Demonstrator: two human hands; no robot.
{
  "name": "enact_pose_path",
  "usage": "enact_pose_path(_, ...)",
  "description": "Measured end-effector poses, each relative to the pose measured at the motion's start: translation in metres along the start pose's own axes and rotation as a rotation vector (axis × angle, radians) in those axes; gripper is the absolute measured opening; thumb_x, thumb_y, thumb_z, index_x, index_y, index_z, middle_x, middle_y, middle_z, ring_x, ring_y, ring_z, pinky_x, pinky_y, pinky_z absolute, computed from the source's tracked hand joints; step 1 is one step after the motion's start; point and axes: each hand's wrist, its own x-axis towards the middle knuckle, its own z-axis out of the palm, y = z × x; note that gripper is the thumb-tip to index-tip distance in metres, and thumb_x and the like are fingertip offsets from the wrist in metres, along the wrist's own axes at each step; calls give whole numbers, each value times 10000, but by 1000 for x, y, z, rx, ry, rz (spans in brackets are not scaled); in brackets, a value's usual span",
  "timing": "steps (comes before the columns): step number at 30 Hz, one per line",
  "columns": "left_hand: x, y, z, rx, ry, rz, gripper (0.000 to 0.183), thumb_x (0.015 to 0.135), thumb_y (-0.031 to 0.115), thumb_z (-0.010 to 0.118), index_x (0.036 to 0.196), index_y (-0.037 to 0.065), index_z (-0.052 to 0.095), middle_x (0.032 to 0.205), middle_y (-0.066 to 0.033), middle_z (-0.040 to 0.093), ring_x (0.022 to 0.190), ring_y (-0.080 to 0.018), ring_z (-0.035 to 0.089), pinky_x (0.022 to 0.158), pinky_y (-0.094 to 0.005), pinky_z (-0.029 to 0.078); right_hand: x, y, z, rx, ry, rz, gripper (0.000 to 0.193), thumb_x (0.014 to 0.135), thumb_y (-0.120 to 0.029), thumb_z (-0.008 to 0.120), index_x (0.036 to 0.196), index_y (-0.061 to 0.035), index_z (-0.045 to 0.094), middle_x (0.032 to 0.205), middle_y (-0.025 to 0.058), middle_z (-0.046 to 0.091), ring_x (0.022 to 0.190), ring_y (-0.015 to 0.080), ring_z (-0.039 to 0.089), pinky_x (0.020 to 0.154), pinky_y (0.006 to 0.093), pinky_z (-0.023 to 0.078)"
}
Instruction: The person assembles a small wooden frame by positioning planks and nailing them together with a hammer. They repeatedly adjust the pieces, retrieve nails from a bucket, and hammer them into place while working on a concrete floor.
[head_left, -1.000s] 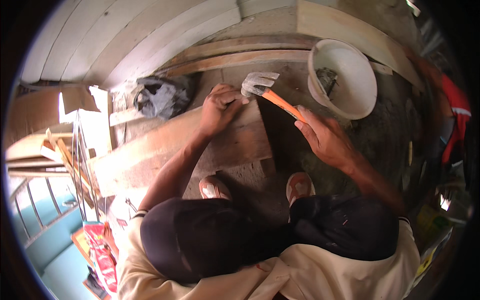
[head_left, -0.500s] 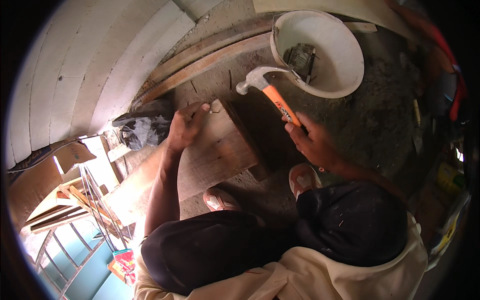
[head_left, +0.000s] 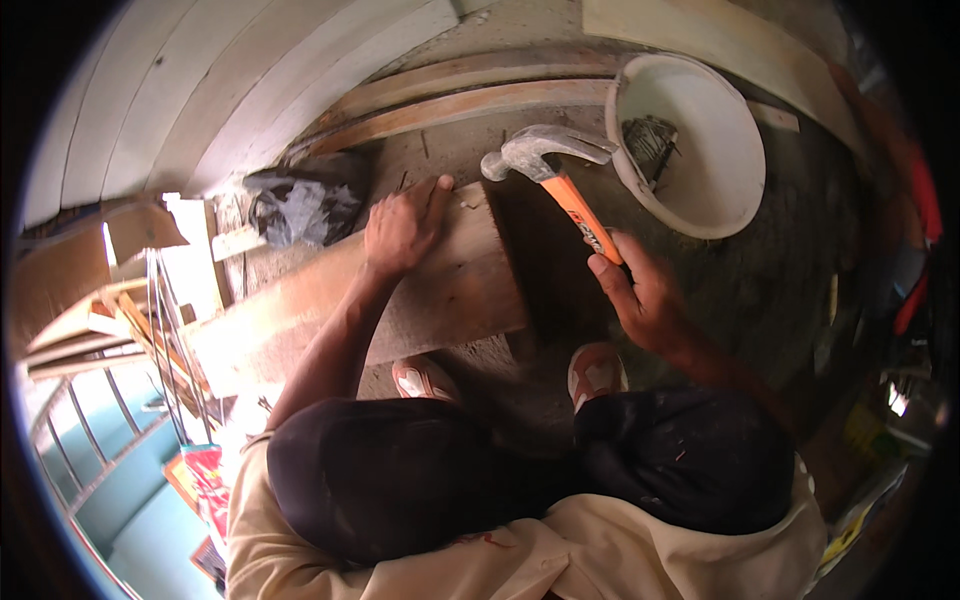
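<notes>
In my right hand point(head_left: 645, 295) is a claw hammer point(head_left: 583, 212), its orange handle gripped near the lower end. The steel head is raised beside the far right corner of a wooden board point(head_left: 455, 285), apart from it. My left hand point(head_left: 405, 230) presses on the board's far edge, thumb stretched along the top and the other fingers curled over the edge, their tips hidden. Close to the thumb, a small nail-like piece point(head_left: 470, 200) shows on the board's end; its exact shape is hard to make out.
A white bucket point(head_left: 745, 150) with a dark clump of nails point(head_left: 650, 145) inside stands at the far right. Long planks point(head_left: 470, 100) lie beyond the board. A dark plastic bag point(head_left: 310, 205) sits left of my hand; scrap wood point(head_left: 140, 315) is piled further left. My shoes point(head_left: 597, 372) are near the board.
The view has shifted, moving the bucket rightward in the picture. My left hand has flattened onto the board, its thumb now away from the nail-like piece. The hammer stays raised in my right hand.
</notes>
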Motion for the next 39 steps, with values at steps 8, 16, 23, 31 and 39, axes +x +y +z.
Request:
enact_pose_path(8, -7, 2, 0, 156, -6, -71, 458, 1133, 423, 438, 1101, 61, 716, 962, -305, 751, 948, -491, 736, 900, -583, 570, 11, -51, -15, -260, -32, -390, 381, 1084, -161, 660, 1354, 98, 587, 1075, 295, 726, 907, 463, 739, 782, 474, 588)
enact_pose_path(16, -8, 1, 4, 84, 13, -77, 457, 1133, 434, 435, 1131, 76, 719, 996, -286, 761, 971, -478, 739, 913, -580, 568, 24, -69, -9, -374, -83, -209, 292, 1097, -191, 657, 1267, 42, 620, 885, 220, 687, 755, 354, 689, 659, 467, 522)
enact_pose_path(23, -5, -6, 13, 83, 32, -66, 451, 1129, 439, 451, 1118, 75, 717, 993, -292, 758, 967, -478, 738, 897, -580, 571, 13, -96, -44, 617, 252, -669, 170, 1151, -207, 497, 1156, -41, 532, 853, 94, 649, 612, 187, 556, 536, 323, 458)
enact_pose_path(31, -6, -2, 7, 84, -35, -83, 493, 1135, 445, 400, 1167, 87, 738, 1079, -269, 768, 1045, -453, 739, 967, -557, 565, 28, -72, -14, -416, -43, -277, 203, 1102, -212, 646, 1087, -13, 607, 807, 162, 654, 711, 242, 667, 621, 427, 498)
enact_pose_path(39, -5, -11, 18, 108, -12, -42, 462, 1129, 467, 443, 1216, 102, 712, 1003, -276, 760, 981, -464, 740, 930, -561, 568, 21, -99, -33, -102, -9, -605, 275, 1136, -290, 558, 1024, -45, 614, 928, 154, 686, 792, 313, 671, 644, 415, 513)
